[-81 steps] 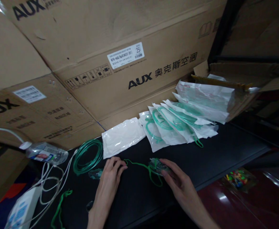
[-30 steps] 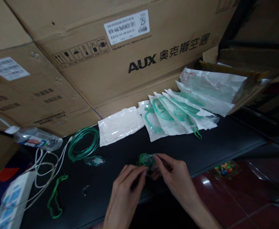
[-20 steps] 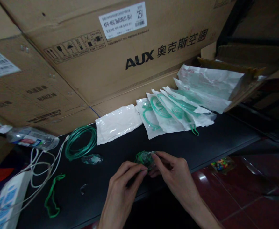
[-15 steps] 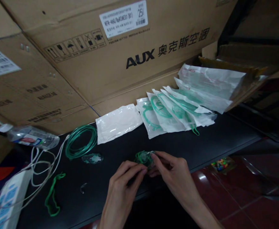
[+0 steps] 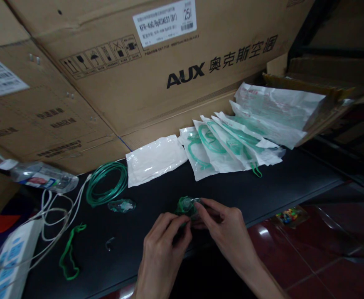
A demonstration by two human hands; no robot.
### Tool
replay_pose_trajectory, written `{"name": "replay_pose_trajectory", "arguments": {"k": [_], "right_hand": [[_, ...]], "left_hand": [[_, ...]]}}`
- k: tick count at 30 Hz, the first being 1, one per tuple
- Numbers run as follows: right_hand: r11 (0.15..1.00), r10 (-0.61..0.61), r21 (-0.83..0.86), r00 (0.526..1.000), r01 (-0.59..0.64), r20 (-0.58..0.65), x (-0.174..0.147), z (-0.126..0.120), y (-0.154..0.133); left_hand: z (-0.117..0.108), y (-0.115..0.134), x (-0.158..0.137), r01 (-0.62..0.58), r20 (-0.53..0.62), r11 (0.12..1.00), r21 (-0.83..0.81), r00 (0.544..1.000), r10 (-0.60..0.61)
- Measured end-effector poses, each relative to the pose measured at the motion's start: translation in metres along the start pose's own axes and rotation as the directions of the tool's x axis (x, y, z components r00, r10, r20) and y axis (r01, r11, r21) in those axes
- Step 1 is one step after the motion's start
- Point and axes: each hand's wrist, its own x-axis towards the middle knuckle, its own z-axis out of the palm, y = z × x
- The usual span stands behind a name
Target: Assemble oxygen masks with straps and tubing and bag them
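Observation:
A small green, see-through oxygen mask (image 5: 186, 204) is held between both hands above the black tabletop. My left hand (image 5: 166, 238) pinches its near left edge, fingers closed. At its right side, my right hand (image 5: 221, 224) grips it between thumb and fingers. Much of the mask is hidden by the fingers. Left of my hands lie a clear plastic piece in a small wrapper (image 5: 121, 205), a coil of green tubing (image 5: 107, 185), a green elastic strap (image 5: 68, 253) and a small clear bent clip (image 5: 109, 244).
White pouches with green tubing (image 5: 219, 145) overlap at the back, beside a blank white pouch (image 5: 155, 160). Large cartons (image 5: 113, 95) wall off the rear. A bottle (image 5: 46, 176), white cables and a power strip (image 5: 15, 257) crowd the left. A bag of colourful bits (image 5: 289, 216) lies at right.
My view has shifted slightly. Both hands keep hold of the mask, and the left fingers have curled in a little more at its near edge.

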Motion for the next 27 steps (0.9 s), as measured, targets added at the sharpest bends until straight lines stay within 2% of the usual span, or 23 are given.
{"name": "replay_pose_trajectory", "arguments": {"k": [8, 10, 13, 16, 18, 24, 27], "right_hand": [[0.987, -0.054, -0.152, 0.998, 0.050, -0.023, -0.003, 0.004, -0.004], [0.992, -0.061, -0.110, 0.998, 0.061, 0.002, -0.003, 0.003, -0.002], [0.998, -0.020, 0.063, 0.998, 0.016, 0.058, -0.003, 0.000, 0.005], [0.971, 0.049, 0.227, 0.993, -0.073, 0.111, -0.001, -0.002, 0.011], [0.955, 0.067, 0.279, 0.989, -0.102, 0.132, 0.001, -0.003, 0.013], [0.944, 0.035, 0.318, 0.987, -0.085, 0.160, 0.003, -0.002, 0.015], [0.965, -0.001, 0.261, 0.988, -0.040, 0.154, 0.001, -0.001, 0.016]], "left_hand": [[0.006, 0.001, -0.005, -0.018, 0.019, 0.999, 0.037, 1.000, 0.018], [0.007, -0.001, -0.005, -0.029, 0.029, 0.999, 0.014, 0.999, 0.029], [0.008, -0.007, -0.005, -0.010, 0.020, 1.000, -0.015, 1.000, 0.010], [0.007, -0.013, -0.005, 0.067, 0.010, 0.995, -0.072, 0.998, -0.066], [0.005, -0.016, -0.005, 0.141, 0.039, 0.979, -0.144, 0.990, -0.136], [0.002, -0.015, -0.008, 0.366, 0.155, 0.882, -0.298, 0.930, -0.334], [0.001, -0.015, -0.009, 0.434, 0.194, 0.830, -0.349, 0.900, -0.389]]}}
